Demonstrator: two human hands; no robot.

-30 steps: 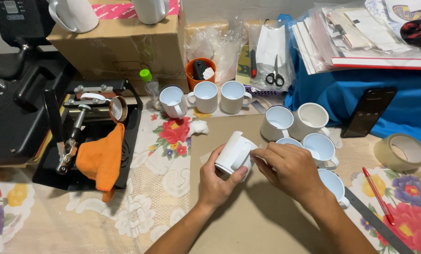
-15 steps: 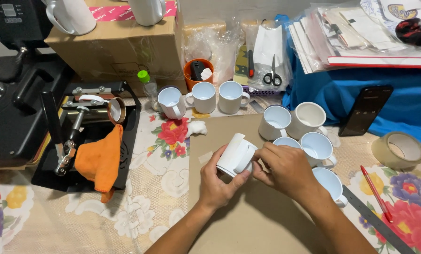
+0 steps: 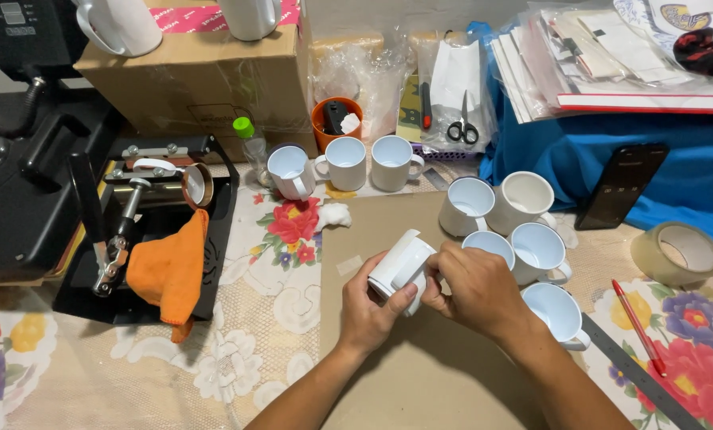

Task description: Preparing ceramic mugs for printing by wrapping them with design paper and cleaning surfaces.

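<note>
— How do the hands sit?
— Left hand (image 3: 372,306) curls, thumb pressed up front. Right hand (image 3: 472,287) arches just beside it, fingers bent inward, both forearms angling in from below.

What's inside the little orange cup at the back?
The orange cup holds a dark object and a small white piece poking above its rim. Whatever lies deeper is hidden by the cup's wall. Three white mugs stand in front of it.
</note>
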